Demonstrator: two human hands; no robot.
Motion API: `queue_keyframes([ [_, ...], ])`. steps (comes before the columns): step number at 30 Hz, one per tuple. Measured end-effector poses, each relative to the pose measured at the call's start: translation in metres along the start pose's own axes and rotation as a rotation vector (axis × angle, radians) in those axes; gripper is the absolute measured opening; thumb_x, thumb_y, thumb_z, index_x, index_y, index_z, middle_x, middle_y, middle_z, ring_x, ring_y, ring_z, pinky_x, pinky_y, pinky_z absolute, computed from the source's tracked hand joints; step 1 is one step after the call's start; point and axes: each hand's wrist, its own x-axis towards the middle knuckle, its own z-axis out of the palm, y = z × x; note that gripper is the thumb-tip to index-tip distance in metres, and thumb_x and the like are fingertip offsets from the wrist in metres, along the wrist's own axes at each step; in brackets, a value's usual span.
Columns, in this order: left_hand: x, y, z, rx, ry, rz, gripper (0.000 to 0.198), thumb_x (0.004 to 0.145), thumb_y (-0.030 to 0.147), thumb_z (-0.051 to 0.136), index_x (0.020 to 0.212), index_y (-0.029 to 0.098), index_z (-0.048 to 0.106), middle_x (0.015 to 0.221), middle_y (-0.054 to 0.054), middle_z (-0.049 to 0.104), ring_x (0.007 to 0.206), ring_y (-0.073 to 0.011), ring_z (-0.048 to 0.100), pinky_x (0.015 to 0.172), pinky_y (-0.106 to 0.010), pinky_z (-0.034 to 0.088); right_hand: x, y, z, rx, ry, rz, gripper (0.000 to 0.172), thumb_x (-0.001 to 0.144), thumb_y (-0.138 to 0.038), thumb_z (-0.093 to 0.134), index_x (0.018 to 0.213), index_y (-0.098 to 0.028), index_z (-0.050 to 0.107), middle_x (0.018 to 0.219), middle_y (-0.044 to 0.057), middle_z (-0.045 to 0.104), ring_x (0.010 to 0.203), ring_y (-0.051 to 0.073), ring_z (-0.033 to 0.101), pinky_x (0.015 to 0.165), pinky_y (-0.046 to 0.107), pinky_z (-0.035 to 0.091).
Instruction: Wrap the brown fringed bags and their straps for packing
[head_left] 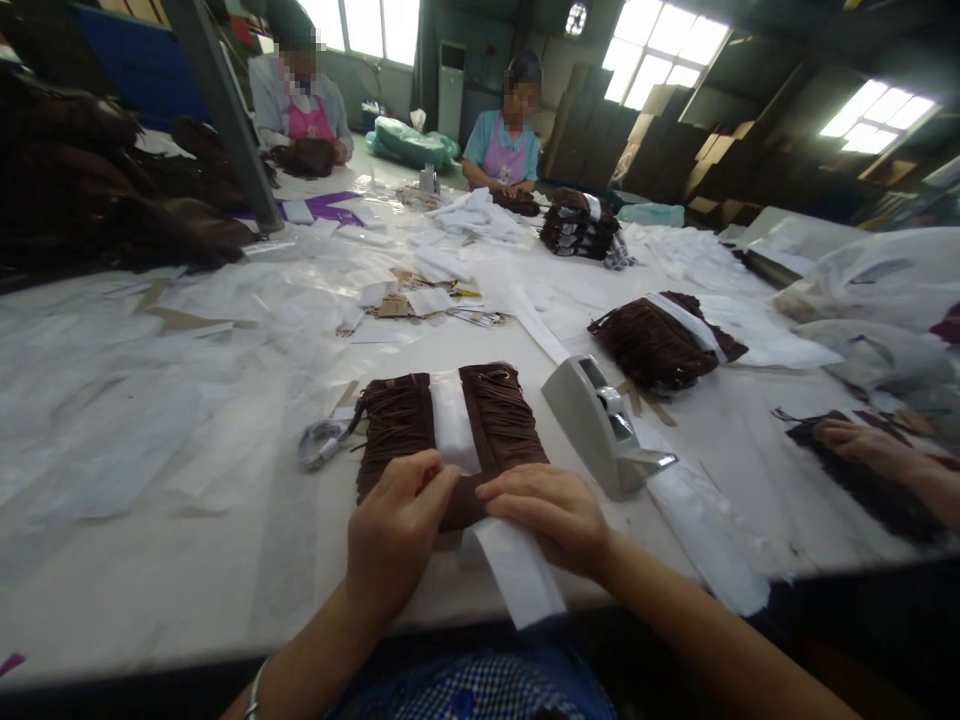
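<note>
A dark brown fringed bag (510, 425) lies on the table in front of me. A white paper strip (452, 415) runs across its middle, and the strip's loose end (517, 575) hangs over the table's near edge. My left hand (401, 520) is closed in a pinch at the bag's near edge; its fingertips are partly hidden. My right hand (551, 512) curls over the near right part of the bag, fingers together, with the thumb out of sight. A clear-wrapped coil (321, 443) sits at the bag's left side.
A grey tape dispenser (600, 425) stands right of the bag. Beyond it lies a banded brown fringed bundle (664, 340). A co-worker's hand (862, 450) rests on dark fringe at right. White sheets (172, 400) cover the left side. Two people work across the table.
</note>
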Motion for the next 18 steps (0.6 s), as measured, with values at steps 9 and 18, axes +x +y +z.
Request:
queue_keyframes([
  [9,-0.012,0.000,0.002,-0.023,-0.129,0.287,0.025,0.096,0.011,0.044,0.109,0.011,0.065,0.117,-0.012,0.071,0.110,-0.0238,0.066,0.099,-0.043,0.054,-0.001,-0.012,-0.008,0.046,0.050,0.048,0.027,0.092,-0.009,0.049,0.113,-0.017,0.065,0.104,0.011,0.073,0.098,0.018,0.069,0.087,0.032,0.057],
  [18,-0.016,0.002,-0.003,-0.046,-0.197,0.220,0.027,0.094,0.008,0.042,0.107,0.012,0.066,0.105,-0.009,0.075,0.095,-0.0207,0.071,0.094,-0.039,0.057,0.013,0.003,-0.012,0.083,0.082,0.166,0.028,0.090,-0.010,0.055,0.112,-0.020,0.069,0.105,0.009,0.073,0.097,0.018,0.069,0.087,0.031,0.057],
])
